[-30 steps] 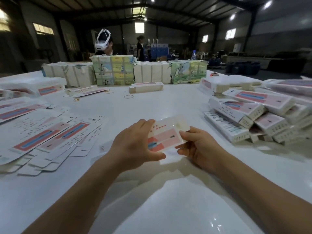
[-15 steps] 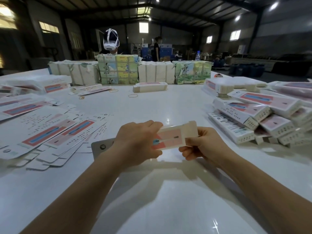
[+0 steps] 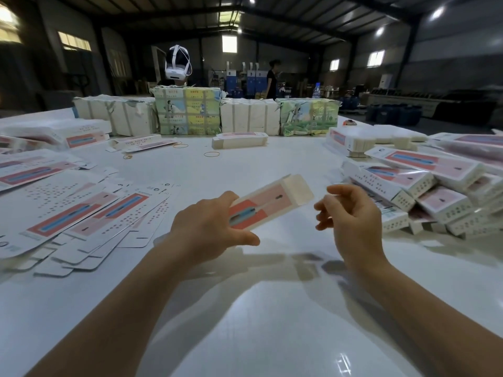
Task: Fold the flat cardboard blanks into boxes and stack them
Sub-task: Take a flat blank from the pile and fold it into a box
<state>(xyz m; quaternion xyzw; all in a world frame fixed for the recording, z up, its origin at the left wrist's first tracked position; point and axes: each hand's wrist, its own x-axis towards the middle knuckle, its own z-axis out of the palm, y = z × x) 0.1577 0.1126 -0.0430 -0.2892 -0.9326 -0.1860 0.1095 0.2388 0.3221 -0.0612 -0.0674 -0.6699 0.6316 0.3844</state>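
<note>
The left hand (image 3: 209, 227) grips the near end of a folded box (image 3: 269, 204), its fingers (image 3: 227, 198) curled over the far edge and the thumb underneath, holding it above the white table (image 3: 245, 322) with the far end tilted up and away to the right. That far end is closed with a plain white flap; the top face is pink and red-orange with a blue strip and a small dark mark, and no lettering on it can be read. The right hand (image 3: 351, 216) holds nothing: its fingers (image 3: 324, 210) are loosely curled and apart from the box, just right of the white flap. Beyond the right fingers, a pile of finished boxes (image 3: 424, 191) lies heaped on the table, with small printed text on their sides too blurred to read. To the left of the left fingers, flat blanks (image 3: 81, 213) are fanned out in overlapping layers, showing the same red and blue panel and rows of tiny print. Past both hands, rubber bands (image 3: 211, 154) lie on the table before a row of wrapped bundles (image 3: 187, 110); one bundle bears "NOTE" at its top. A person in a white headset (image 3: 177, 63) sits behind them.
</note>
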